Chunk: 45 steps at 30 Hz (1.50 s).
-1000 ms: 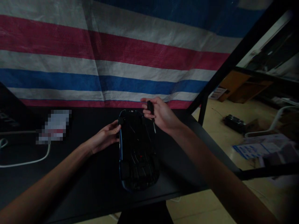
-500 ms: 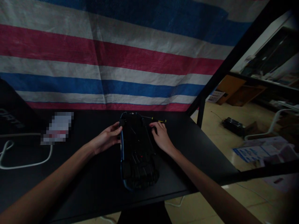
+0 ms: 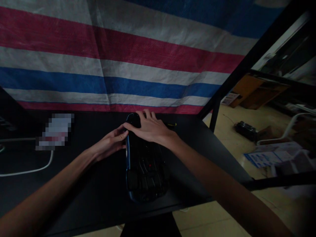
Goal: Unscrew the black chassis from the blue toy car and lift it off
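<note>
A toy car (image 3: 145, 164) lies upside down on the black table, its dark underside facing up and a strip of blue body showing along the left. My left hand (image 3: 116, 140) grips the car's left side near the far end, thumb on the edge and fingers beside the body. Across the far end reaches my right hand (image 3: 150, 126), palm down with its fingers spread and its thumb out toward the left edge. It covers part of the underside; whether it presses on the car I cannot tell. Behind that hand, a yellow and black screwdriver (image 3: 172, 124) is partly hidden.
A blurred-out pale object (image 3: 55, 131) sits on the table (image 3: 98, 204) at the left, beside a white cable (image 3: 32, 171). A striped tarp (image 3: 123, 69) hangs behind the table. On the floor to the right are a dark device (image 3: 245, 130) and boxes.
My right hand has moved left from beside the car onto its far end, now hiding part of the screwdriver. My left hand keeps its hold, and the view has shifted slightly.
</note>
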Tool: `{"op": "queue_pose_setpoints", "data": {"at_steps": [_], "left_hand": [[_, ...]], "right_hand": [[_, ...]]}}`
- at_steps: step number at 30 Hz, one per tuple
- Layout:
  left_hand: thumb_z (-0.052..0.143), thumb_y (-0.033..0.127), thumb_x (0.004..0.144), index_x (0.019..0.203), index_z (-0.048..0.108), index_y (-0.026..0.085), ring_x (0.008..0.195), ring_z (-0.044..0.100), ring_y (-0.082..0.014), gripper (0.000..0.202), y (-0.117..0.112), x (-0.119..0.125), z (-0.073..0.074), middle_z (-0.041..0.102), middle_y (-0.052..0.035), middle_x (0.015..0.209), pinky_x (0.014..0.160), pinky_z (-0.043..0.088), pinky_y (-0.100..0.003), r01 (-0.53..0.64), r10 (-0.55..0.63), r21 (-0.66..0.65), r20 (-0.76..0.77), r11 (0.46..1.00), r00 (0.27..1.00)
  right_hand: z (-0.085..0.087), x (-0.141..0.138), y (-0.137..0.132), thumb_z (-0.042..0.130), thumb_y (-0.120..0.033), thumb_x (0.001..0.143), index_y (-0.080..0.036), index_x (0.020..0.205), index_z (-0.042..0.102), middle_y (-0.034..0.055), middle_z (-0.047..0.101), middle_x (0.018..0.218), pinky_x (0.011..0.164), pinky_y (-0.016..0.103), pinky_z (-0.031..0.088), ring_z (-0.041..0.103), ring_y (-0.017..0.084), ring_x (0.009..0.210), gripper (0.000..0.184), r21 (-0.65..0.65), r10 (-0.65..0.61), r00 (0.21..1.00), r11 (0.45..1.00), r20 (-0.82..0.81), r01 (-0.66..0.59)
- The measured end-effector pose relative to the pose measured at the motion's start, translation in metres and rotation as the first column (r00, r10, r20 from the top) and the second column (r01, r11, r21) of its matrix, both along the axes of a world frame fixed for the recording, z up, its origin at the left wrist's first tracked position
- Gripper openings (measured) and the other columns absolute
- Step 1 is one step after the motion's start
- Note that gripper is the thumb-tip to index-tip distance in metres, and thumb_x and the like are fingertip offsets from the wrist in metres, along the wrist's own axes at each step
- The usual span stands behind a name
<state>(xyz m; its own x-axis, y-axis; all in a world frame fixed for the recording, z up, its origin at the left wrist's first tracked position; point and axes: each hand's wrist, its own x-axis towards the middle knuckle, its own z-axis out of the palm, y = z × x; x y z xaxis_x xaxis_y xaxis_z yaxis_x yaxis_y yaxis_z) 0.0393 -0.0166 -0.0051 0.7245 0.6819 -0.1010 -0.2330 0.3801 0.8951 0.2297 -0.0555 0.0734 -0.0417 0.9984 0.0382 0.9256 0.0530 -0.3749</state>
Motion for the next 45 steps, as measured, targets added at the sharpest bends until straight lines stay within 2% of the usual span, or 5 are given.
{"op": "queue_pose_setpoints", "data": {"at_steps": [19,26,31,37,45], "left_hand": [[0.074,0.02,0.09,0.141,0.057,0.031,0.106,0.067,-0.0218,0.055,-0.009,0.005,0.007,0.065,-0.0075,0.135,0.087,0.055,-0.033,-0.063,0.064,0.025,-0.018,0.998,0.998],[0.077,0.021,0.084,0.134,0.06,0.028,0.106,0.066,-0.0213,0.053,-0.004,0.002,-0.001,0.068,-0.0062,0.129,0.086,0.054,-0.031,-0.092,0.092,0.003,-0.012,0.996,0.996],[0.075,0.02,0.085,0.138,0.056,0.03,0.113,0.065,-0.0231,0.058,-0.004,0.004,0.0,0.064,-0.0064,0.137,0.084,0.055,-0.029,-0.083,0.083,-0.002,-0.029,0.997,0.996],[0.075,0.017,0.085,0.135,0.057,0.03,0.108,0.065,-0.0219,0.054,-0.002,0.002,0.003,0.065,-0.005,0.132,0.09,0.055,-0.035,-0.064,0.064,0.003,-0.042,0.998,0.997],[0.074,0.017,0.087,0.13,0.062,0.028,0.101,0.066,-0.0207,0.047,0.0,-0.001,0.005,0.069,-0.005,0.12,0.088,0.056,-0.037,-0.089,0.087,-0.034,-0.063,0.995,0.994]], "right_hand": [[0.008,-0.002,0.018,0.049,-0.071,0.088,-0.019,0.153,0.044,0.0203,0.049,0.15,0.106,0.064,0.042,0.045,0.046,0.138,0.083,-0.057,0.021,0.995,0.998,-0.1,-0.027],[0.003,-0.014,-0.023,0.05,-0.066,0.092,-0.017,0.158,0.038,0.0198,0.04,0.16,0.11,0.072,0.037,0.036,0.046,0.145,0.083,0.079,0.093,0.994,0.993,-0.055,-0.088],[0.004,-0.012,-0.055,0.06,-0.055,0.091,-0.018,0.164,0.026,0.0178,0.019,0.171,0.11,0.07,0.041,0.025,0.049,0.152,0.089,-0.014,0.154,0.988,0.988,-0.019,-0.154],[0.029,0.005,-0.06,0.065,-0.047,0.09,-0.021,0.152,0.048,0.0143,0.063,0.14,0.096,0.057,0.053,0.066,0.039,0.116,0.069,0.092,0.153,0.988,0.984,-0.014,-0.151],[0.041,0.074,-0.074,0.055,-0.041,0.097,-0.026,0.111,0.076,0.0064,0.078,0.095,0.073,0.038,0.052,0.073,0.026,0.082,0.03,0.158,0.128,0.96,0.983,-0.249,-0.09]]}}
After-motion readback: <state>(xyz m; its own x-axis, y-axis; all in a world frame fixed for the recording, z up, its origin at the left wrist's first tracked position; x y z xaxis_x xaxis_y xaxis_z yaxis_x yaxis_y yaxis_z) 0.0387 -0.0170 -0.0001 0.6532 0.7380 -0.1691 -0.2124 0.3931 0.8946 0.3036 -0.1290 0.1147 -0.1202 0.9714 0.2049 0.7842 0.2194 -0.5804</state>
